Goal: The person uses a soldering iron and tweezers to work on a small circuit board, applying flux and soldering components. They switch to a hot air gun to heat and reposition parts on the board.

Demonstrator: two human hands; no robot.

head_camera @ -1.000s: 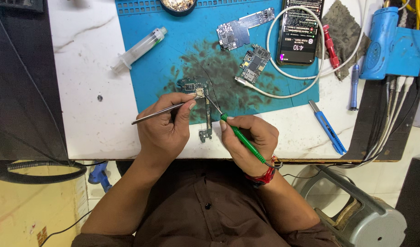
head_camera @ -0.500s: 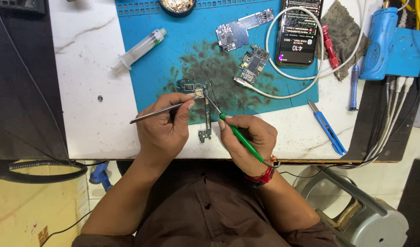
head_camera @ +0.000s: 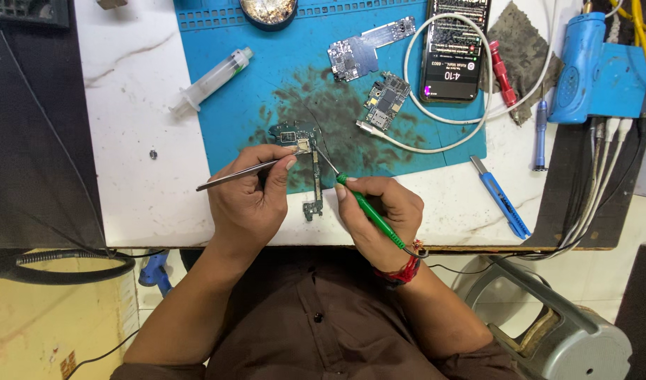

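My left hand (head_camera: 249, 193) grips metal tweezers (head_camera: 228, 177), their tips resting on a small silver part at the top of a narrow green circuit board (head_camera: 309, 165). My right hand (head_camera: 379, 214) holds a green-handled probe (head_camera: 365, 210) like a pen, its thin metal tip touching the same spot on the board. The board lies on the front edge of a blue work mat (head_camera: 281, 84) stained dark in the middle.
On the mat lie two more circuit boards (head_camera: 369, 46) (head_camera: 386, 98). A syringe (head_camera: 210, 79) rests at the mat's left edge. A phone (head_camera: 453, 49) with a white cable (head_camera: 442, 137), a blue cutter (head_camera: 499, 195), screwdrivers and a blue tool (head_camera: 590, 67) sit right.
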